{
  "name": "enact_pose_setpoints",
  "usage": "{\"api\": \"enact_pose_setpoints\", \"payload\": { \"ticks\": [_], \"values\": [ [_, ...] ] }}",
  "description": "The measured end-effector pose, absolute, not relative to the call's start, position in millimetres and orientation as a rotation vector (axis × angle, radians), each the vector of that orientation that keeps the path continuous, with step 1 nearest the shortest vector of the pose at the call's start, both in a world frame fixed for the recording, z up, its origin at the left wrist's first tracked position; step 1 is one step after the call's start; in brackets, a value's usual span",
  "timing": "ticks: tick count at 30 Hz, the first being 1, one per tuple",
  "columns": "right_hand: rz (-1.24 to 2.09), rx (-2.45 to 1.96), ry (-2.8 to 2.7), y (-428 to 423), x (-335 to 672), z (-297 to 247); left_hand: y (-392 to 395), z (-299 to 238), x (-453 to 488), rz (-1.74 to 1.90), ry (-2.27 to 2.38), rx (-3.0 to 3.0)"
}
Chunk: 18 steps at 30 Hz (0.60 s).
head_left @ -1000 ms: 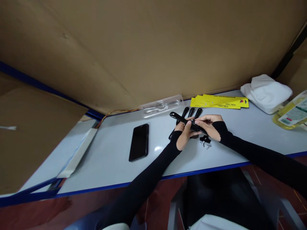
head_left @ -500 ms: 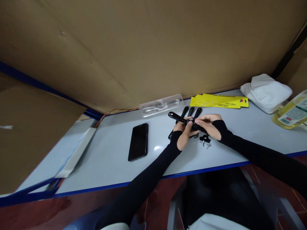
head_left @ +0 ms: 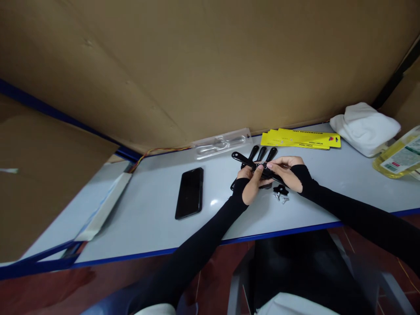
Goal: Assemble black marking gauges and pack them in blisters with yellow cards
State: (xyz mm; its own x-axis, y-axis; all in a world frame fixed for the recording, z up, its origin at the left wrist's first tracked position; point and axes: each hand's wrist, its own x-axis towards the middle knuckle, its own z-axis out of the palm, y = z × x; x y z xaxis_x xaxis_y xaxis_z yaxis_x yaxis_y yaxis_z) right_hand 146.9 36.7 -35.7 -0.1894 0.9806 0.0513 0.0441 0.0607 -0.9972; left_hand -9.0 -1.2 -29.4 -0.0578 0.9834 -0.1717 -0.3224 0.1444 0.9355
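Between both hands is a black spokeshave (head_left: 242, 158), its left handle angled up and away from me. My left hand (head_left: 252, 182) is closed round its middle, thumb on top. My right hand (head_left: 286, 169) pinches at the same middle part from the other side; any small piece under the fingertips is too small to make out. Behind and under my hands lie more spokeshaves (head_left: 261, 154), with several black handles showing. Right beside my hands, a small black plate (head_left: 281, 189) rests on the table near some silver screws (head_left: 281, 199).
A black phone (head_left: 189, 193) lies to the left. Along the cardboard wall are a clear plastic blister pack (head_left: 223, 144) and yellow cards (head_left: 297, 138). To the right stand a white cloth bundle (head_left: 365, 127) and a bottle of yellow liquid (head_left: 398, 155). The table has a blue front edge (head_left: 282, 232).
Both hands stay in nearly the same place on the spokeshave, with only slight finger movement. The whole view has shifted very slightly.
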Motion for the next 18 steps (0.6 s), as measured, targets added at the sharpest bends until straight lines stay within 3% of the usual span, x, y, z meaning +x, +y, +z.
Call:
{"api": "enact_pose_setpoints", "payload": {
  "ticks": [18],
  "values": [
    [1.205,-1.070,-1.518,41.8,151.1,-39.1,-0.6,-22.6,-11.0,1.288,1.092,0.792]
  ]
}}
